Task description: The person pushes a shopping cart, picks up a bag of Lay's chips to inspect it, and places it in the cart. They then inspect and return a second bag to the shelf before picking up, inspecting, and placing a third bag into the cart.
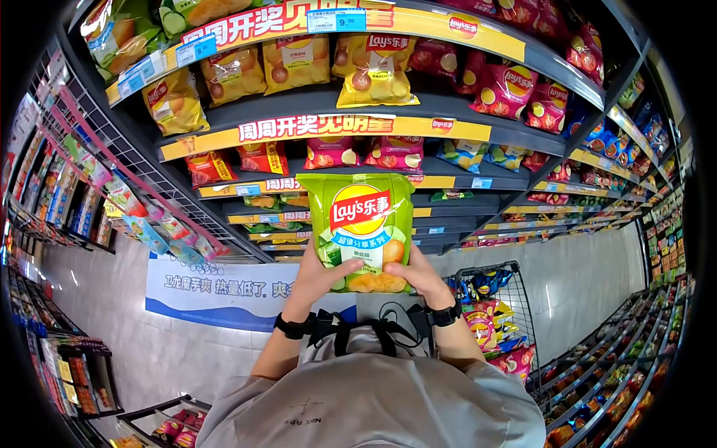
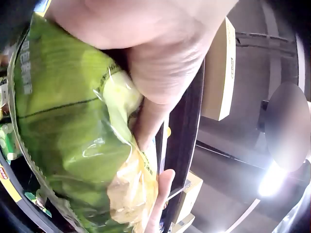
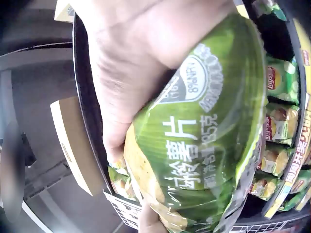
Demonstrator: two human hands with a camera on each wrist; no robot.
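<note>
A green bag of Lay's potato chips (image 1: pixel 361 224) stands upright in front of the person, its printed front toward the head camera. On its left lower side the left hand (image 1: pixel 317 275) grips it, thumb laid over the front. The right hand (image 1: pixel 420 275) holds the opposite lower side the same way, thumb across the front. Close up in the left wrist view, the bag (image 2: pixel 73 121) bulges beside the curled left hand (image 2: pixel 160 58). The right wrist view shows the bag's side (image 3: pixel 194 131) with white print, and the right hand (image 3: pixel 126 58) wrapped round its edge.
Shelves with yellow price strips (image 1: pixel 336 134) rise ahead, holding yellow chip bags (image 1: pixel 377 71) and pink chip bags (image 1: pixel 504 89). A wire cart (image 1: pixel 523 299) with several bags stands at the right. A blue and white floor sign (image 1: pixel 216 291) lies at the left.
</note>
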